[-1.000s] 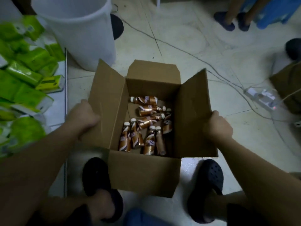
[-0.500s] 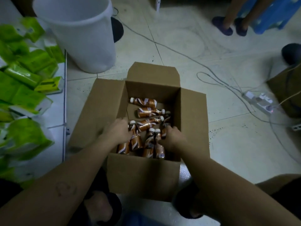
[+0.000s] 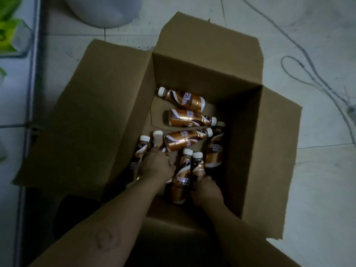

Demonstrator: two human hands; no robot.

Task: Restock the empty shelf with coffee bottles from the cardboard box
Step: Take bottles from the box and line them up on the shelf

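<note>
Both hands have pushed deeper into the cardboard box [image 3: 194, 62] since half a second ago, and the view has dropped closer, so the box fills most of the frame. Left hand [image 3: 157, 164] lies knuckles-up over the near-left bottles, fingers curled down among them; whether it actually grips one, cannot tell. Right hand [image 3: 207, 189] is wrapped around the lower body of a coffee bottle [image 3: 198, 166] with its white cap pointing far, just right of another bottle [image 3: 182, 180] lying parallel and touching it. Coffee bottles sit loose on the box floor: two lying crosswise at the far side [image 3: 183, 101] [image 3: 188, 118], one angled across the middle [image 3: 185, 140], one along the right wall [image 3: 214, 153], and two at the near left [image 3: 139, 157], partly under the left hand. All four flaps are folded outward. Box sits on the pale tiled floor [image 3: 317, 170]. White bin [image 3: 104, 10] stands beyond the box at far left, green packs [image 3: 7, 33] at the left edge, cable [image 3: 308, 60] loops across the floor at far right. Lighting is dim, labels partly blurred.
</note>
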